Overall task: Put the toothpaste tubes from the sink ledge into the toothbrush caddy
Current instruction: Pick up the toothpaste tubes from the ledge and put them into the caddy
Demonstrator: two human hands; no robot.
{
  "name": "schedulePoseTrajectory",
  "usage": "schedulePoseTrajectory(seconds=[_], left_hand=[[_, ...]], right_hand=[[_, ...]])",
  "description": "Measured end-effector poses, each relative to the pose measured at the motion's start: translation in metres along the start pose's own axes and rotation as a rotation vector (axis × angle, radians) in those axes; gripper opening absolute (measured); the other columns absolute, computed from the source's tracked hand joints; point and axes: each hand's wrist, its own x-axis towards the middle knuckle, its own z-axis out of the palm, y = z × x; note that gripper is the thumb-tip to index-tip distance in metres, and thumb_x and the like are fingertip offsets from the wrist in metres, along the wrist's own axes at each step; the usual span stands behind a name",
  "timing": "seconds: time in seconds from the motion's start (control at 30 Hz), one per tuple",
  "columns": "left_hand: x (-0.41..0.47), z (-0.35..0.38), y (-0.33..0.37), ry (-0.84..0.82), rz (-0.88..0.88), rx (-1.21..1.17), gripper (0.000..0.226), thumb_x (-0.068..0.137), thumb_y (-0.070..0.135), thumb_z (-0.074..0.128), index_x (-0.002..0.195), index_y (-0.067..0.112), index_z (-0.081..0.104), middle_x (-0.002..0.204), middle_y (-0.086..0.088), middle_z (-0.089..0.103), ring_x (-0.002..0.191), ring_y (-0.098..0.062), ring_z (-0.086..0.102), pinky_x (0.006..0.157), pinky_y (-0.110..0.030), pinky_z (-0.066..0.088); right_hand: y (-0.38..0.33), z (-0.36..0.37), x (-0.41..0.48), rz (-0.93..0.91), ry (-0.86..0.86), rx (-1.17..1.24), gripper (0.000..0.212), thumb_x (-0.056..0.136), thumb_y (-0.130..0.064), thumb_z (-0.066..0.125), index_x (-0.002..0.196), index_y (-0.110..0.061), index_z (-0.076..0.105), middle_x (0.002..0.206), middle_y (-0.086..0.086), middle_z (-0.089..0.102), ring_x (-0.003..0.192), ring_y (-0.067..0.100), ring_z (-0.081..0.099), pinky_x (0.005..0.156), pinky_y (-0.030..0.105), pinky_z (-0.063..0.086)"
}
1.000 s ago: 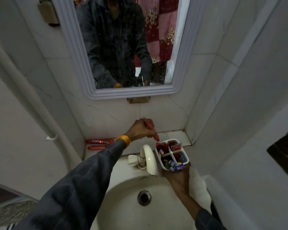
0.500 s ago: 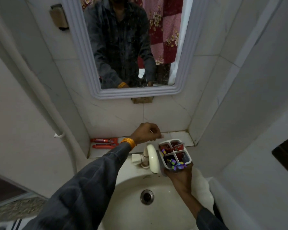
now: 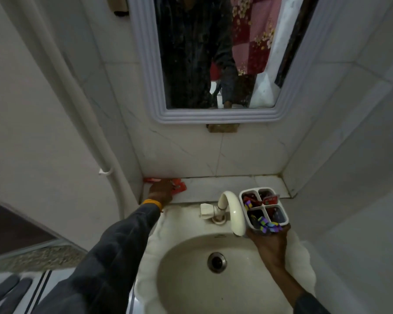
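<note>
Two red toothpaste tubes lie at the left end of the sink ledge [image 3: 216,189]: one against the wall [image 3: 152,180], one in front with its end angled out [image 3: 180,188]. My left hand [image 3: 161,191] lies over them, fingers curled down on the front tube. The white four-compartment toothbrush caddy [image 3: 262,206] is right of the tap, held from below by my right hand [image 3: 268,242]. It holds red tubes in the rear compartments and purple-and-yellow toothbrush handles in the front left one.
A cream tap [image 3: 234,209] arches over the basin [image 3: 186,282] between my two hands. A framed mirror [image 3: 213,118] hangs above the ledge. A white pipe [image 3: 93,132] runs down the left wall. Tiled walls close in on the right.
My left hand dropped a red tube into the caddy, then swung left across the ledge onto the remaining tubes. The caddy stayed in my right hand.
</note>
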Motion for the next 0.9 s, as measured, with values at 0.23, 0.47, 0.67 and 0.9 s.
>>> schedulePoseTrajectory(seconds=[0.23, 0.47, 0.67, 0.9], left_hand=[[-0.040, -0.082, 0.091, 0.141, 0.118, -0.105, 0.035, 0.070, 0.033, 0.081, 0.095, 0.012, 0.068, 0.101, -0.013, 0.073, 0.095, -0.033, 0.068, 0.081, -0.036, 0.056], [-0.078, -0.109, 0.219, -0.068, 0.570, -0.490, 0.031, 0.071, 0.018, 0.085, 0.093, 0.005, 0.069, 0.088, -0.006, 0.074, 0.079, -0.019, 0.073, 0.070, -0.029, 0.063], [-0.087, -0.048, 0.277, -0.092, 0.673, -0.161, 0.033, 0.062, 0.035, 0.087, 0.076, 0.010, 0.071, 0.078, -0.006, 0.075, 0.069, -0.021, 0.069, 0.063, -0.030, 0.055], [-0.086, -0.026, 0.276, -0.111, 0.748, 0.016, 0.024, 0.070, 0.030, 0.082, 0.084, 0.012, 0.074, 0.085, -0.009, 0.074, 0.076, -0.023, 0.063, 0.068, -0.028, 0.047]], right_hand=[[-0.023, 0.007, -0.006, 0.035, -0.048, 0.145, 0.092, 0.058, 0.042, 0.077, 0.135, 0.001, 0.048, 0.105, -0.023, 0.078, 0.097, -0.019, 0.070, 0.079, 0.008, 0.060], [-0.008, -0.004, -0.005, 0.065, -0.018, 0.018, 0.095, 0.058, 0.020, 0.094, 0.138, -0.003, 0.050, 0.122, 0.006, 0.070, 0.103, -0.009, 0.072, 0.091, 0.017, 0.061], [-0.002, -0.002, 0.001, 0.050, -0.028, -0.041, 0.095, 0.057, 0.002, 0.101, 0.139, -0.003, 0.053, 0.123, 0.003, 0.068, 0.113, -0.005, 0.068, 0.090, 0.001, 0.049], [0.048, 0.004, 0.011, 0.118, 0.000, -0.043, 0.135, 0.047, -0.086, 0.085, 0.152, -0.012, 0.046, 0.145, -0.001, 0.059, 0.134, 0.014, 0.057, 0.099, -0.006, 0.035]])
